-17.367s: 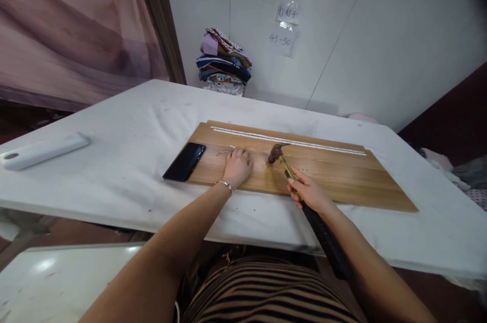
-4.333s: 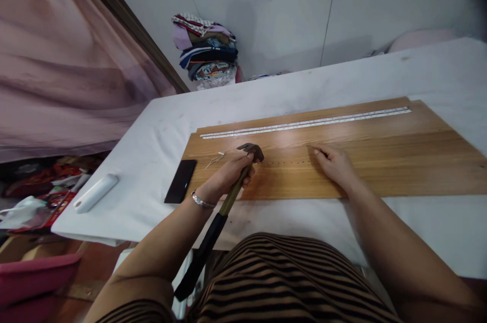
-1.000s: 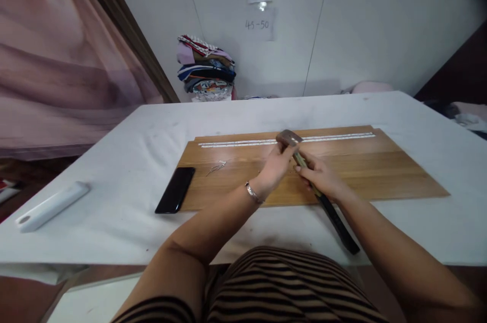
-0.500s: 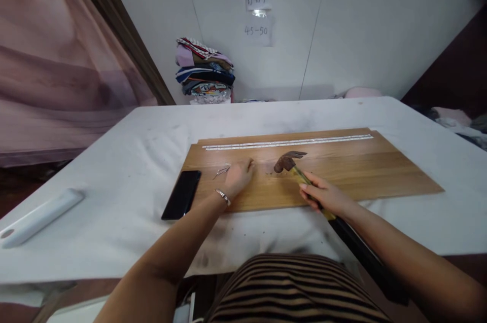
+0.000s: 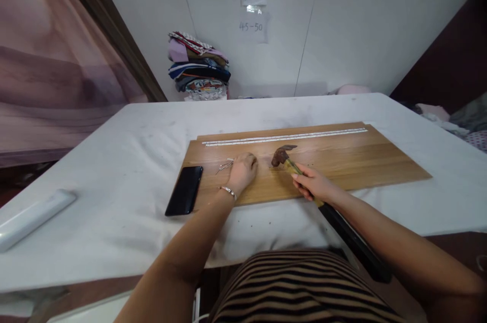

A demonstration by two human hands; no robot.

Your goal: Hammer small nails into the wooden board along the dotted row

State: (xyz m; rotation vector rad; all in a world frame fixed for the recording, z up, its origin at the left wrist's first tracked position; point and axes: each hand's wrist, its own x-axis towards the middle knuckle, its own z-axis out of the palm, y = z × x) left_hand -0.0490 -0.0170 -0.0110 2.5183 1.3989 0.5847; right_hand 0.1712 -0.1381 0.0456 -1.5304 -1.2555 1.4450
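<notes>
My right hand (image 5: 314, 182) is wrapped round the yellow-and-black handle of a claw hammer (image 5: 283, 155). The hammer's rusty head hangs just over the middle of a wooden board (image 5: 342, 160), claw pointing away; whether it touches the wood cannot be made out. My left hand (image 5: 243, 172), a bracelet on its wrist, rests on the board left of the hammer head. Its fingers are curled down, and anything between them is hidden. Several thin silvery nails (image 5: 225, 165) lie loose beside it. Small dark specks dot the wood near the hammer head.
A black phone (image 5: 184, 191) lies across the board's left end. Two white measuring strips (image 5: 285, 137) run along the far side. A white oblong object (image 5: 36, 216) lies on the white-covered table (image 5: 125, 160) at left. Folded cloth (image 5: 200, 69) is stacked behind the table.
My left hand has shifted a little right along the board, its fingers still curled. The hammer stays in my right hand near the same spot. The whole view has shifted slightly.
</notes>
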